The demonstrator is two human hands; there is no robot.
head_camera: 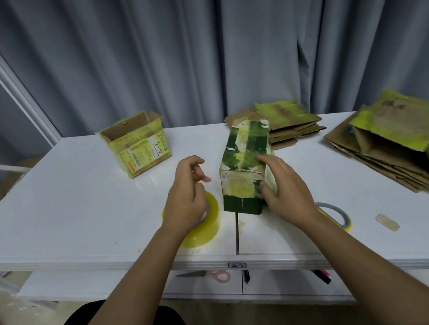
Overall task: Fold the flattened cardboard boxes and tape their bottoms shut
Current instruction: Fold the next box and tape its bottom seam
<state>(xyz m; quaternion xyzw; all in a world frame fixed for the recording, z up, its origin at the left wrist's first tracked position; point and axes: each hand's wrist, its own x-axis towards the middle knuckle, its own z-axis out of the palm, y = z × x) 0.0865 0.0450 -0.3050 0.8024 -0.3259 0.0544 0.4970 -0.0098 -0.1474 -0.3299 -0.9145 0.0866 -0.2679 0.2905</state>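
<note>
A green-taped cardboard box [244, 163] stands on the white table [74, 214], its taped bottom facing up. My right hand [283, 190] rests against its near right corner, fingers spread on the top edge and thumb on the front face. My left hand [187, 192] hovers left of the box, above a yellow tape roll [204, 229], fingers loosely curled, holding nothing I can make out. An upright folded box [138, 146] with a shipping label stands open at the far left.
Flattened boxes lie stacked at the back [286, 122] and at the right [403, 142]. A second tape roll [336, 215] lies behind my right wrist. Scissors [206, 275] and pens [322, 276] sit on the lower shelf. Grey curtains hang behind the table.
</note>
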